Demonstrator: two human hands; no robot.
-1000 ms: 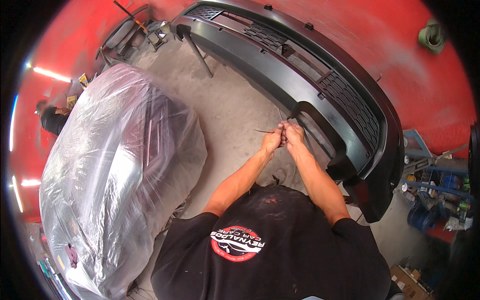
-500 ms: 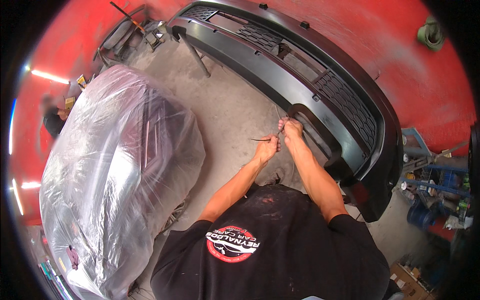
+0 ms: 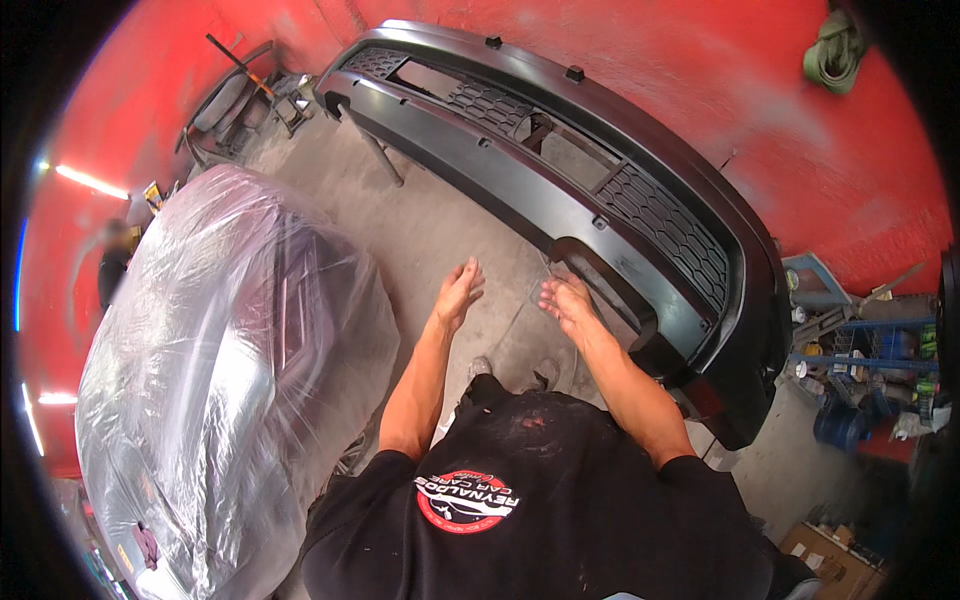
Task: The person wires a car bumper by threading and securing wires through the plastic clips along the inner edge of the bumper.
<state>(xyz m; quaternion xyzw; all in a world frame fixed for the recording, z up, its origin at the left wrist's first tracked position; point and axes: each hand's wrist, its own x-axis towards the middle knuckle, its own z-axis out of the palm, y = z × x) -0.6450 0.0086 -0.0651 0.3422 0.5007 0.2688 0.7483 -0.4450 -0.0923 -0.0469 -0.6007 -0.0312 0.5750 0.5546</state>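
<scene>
My left hand is raised over the floor with its fingers stretched and nothing visible in it. To its right, my right hand has loosely bent fingers set apart, and no held thing shows there. Just beyond the right hand is the round-cornered opening in the lower part of a dark grey car bumper. Black honeycomb grille inserts sit in the bumper's upper openings. I cannot tell whether the right fingertips touch the bumper.
On the left stands a car under clear plastic sheeting. A metal stand leg rises under the bumper's far end. Green webbing hangs on the red wall. Blue shelving holds clutter at right. Another person is at far left.
My hands have come apart, the left moving left and opening. The thin dark strip that was between them no longer shows. My view has shifted slightly.
</scene>
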